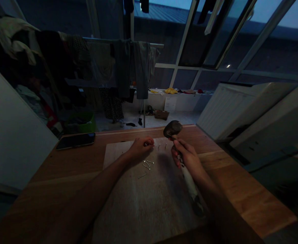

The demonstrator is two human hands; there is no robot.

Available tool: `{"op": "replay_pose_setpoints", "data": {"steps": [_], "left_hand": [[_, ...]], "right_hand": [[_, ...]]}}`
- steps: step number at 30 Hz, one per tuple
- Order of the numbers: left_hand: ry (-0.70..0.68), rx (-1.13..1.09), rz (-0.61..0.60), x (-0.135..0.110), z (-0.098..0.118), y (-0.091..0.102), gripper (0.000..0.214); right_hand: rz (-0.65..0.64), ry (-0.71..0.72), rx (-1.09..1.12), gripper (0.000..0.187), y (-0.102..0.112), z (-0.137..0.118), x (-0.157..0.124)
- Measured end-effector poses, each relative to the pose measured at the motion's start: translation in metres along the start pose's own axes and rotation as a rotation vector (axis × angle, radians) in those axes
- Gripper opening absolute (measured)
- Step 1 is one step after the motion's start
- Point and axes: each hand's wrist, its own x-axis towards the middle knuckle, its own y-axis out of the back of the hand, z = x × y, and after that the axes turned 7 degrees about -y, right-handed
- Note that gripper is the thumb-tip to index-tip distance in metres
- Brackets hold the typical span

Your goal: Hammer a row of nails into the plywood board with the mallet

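My right hand [187,156] is wrapped round the handle of a hammer [173,128], gripping it close to the head. The head is raised above the far part of a pale wooden board [136,210], and the handle slants down toward me. Left of the hammer, two nails [166,145] stand upright in the board. Beside them my left hand [142,147] rests low over the board with thumb and fingers pinched together; whatever is between them is too small to make out. Several loose nails [146,165] lie on the board just nearer than that hand.
The board lies on a wooden table [70,166]. A dark phone [75,141] lies at the table's far left. Beyond the table are hanging clothes [123,67], a green basket [86,123] and a white appliance [230,105] at the right.
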Motion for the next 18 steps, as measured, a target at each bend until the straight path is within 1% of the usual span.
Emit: {"op": "replay_pose_setpoints", "data": {"steps": [3, 5, 7, 10, 12, 18], "left_hand": [[-0.002, 0.021, -0.004, 0.0, 0.002, 0.0, 0.01], [-0.001, 0.032, 0.003, -0.001, 0.003, -0.001, 0.01], [0.001, 0.04, 0.004, -0.001, 0.004, -0.001, 0.011], [0.022, 0.066, 0.007, -0.002, 0.007, 0.0, 0.011], [0.041, 0.087, 0.001, -0.003, 0.009, 0.001, 0.011], [0.068, 0.134, -0.051, -0.003, 0.016, 0.003, 0.011]], "right_hand": [[-0.024, 0.031, -0.022, 0.048, -0.011, -0.005, 0.001], [-0.029, 0.028, -0.021, 0.047, -0.019, 0.002, 0.004], [-0.039, 0.006, -0.017, 0.047, -0.023, 0.015, 0.009], [-0.067, -0.033, -0.041, 0.047, -0.023, 0.032, 0.013], [-0.065, -0.05, -0.056, 0.049, -0.019, 0.038, 0.014], [-0.049, -0.064, -0.046, 0.052, -0.016, 0.04, 0.014]]}}
